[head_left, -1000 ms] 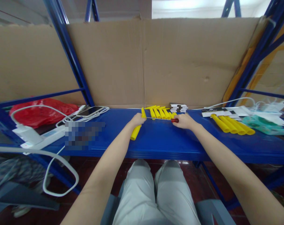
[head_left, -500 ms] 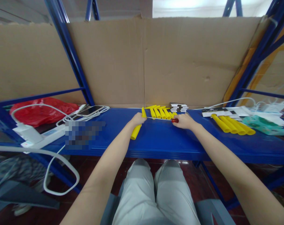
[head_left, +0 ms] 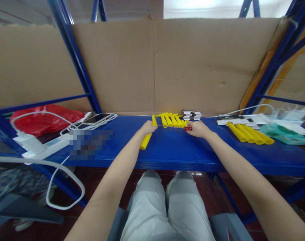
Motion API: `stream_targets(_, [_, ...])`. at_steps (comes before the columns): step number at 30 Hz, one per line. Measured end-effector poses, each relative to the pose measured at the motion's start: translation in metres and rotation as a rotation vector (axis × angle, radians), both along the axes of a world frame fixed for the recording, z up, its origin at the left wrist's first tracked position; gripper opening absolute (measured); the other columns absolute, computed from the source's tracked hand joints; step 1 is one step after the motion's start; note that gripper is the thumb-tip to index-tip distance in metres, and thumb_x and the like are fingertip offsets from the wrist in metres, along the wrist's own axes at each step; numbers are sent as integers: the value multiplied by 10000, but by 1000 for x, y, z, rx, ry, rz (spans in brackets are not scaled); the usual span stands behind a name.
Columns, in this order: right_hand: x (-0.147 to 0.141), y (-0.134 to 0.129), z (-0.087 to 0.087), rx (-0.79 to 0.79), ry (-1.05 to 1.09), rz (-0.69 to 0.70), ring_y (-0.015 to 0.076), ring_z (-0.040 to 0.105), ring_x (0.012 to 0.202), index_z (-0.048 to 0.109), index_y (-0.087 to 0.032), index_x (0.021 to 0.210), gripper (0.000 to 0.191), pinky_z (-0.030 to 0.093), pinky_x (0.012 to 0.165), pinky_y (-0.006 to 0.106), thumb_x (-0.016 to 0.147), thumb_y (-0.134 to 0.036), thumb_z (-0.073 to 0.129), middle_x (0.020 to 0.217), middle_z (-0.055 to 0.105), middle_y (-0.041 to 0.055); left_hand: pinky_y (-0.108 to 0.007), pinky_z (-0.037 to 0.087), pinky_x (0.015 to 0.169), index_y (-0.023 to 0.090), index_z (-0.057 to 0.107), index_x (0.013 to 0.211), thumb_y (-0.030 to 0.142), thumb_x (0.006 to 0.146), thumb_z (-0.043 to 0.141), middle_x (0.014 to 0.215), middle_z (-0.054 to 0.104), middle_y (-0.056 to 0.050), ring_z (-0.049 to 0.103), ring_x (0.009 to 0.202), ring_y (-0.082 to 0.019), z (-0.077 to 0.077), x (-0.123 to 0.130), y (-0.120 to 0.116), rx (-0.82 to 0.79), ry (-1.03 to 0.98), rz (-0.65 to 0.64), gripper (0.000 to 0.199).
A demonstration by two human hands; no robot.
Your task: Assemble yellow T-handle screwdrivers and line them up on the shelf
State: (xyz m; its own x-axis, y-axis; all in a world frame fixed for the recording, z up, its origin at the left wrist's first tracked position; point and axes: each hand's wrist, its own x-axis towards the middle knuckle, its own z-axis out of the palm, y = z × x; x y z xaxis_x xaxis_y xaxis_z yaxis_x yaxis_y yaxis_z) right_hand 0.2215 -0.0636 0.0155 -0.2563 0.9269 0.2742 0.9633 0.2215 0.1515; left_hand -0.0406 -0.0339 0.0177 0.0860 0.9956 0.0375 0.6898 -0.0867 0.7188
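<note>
My left hand (head_left: 147, 128) is closed around a yellow tube (head_left: 145, 141), whose wide end points toward me. In my right hand (head_left: 197, 129) is the red handle of a screwdriver (head_left: 174, 127). Its thin metal shaft runs left, and the tip meets the yellow piece at my left fingers. Just behind the shaft lies a row of several yellow tubes (head_left: 173, 120) with crosspieces at their far ends. A small stack of black and white packets (head_left: 191, 115) sits behind my right hand.
Several yellow tubes (head_left: 251, 134) lie on the blue table (head_left: 177, 150) at right, beside a green plastic packet (head_left: 283, 134). On the left are a red bag (head_left: 49, 118), a white power strip (head_left: 49, 149), cables and a phone (head_left: 97, 118). Cardboard (head_left: 192, 67) stands behind.
The red handle looks slightly turned in my right hand, whose fingers have shifted a little. My left hand and the yellow tube have stayed in place.
</note>
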Motion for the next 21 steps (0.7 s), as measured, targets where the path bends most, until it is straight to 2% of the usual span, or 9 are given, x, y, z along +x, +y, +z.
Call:
stream_targets(6, [6,2,2,-37,-12,49,210,633,757,665,-196,851,177,343,595,271,826,-322,544,845,712,85,-221,398,463,118,605,704,74,748,544,455,506,23,513,396,-127,0,0,0,7,2,4,87])
stream_targets(11, [13,8,-1,-86,110,175,174,588,650,658,-200,772,205,335,557,256,783,-401,619,724,684,48,-219,385,451,130,586,678,67,738,544,436,492,34,499,376,-121,0,0,-1,13,-10,2,97])
stream_targets(21, [-7,9,-11,-147,324,397,159,579,668,663,-182,798,137,398,611,264,788,-314,631,768,677,50,-201,348,409,156,520,570,60,727,532,423,470,46,444,353,-90,2,1,-4,79,-94,-40,184])
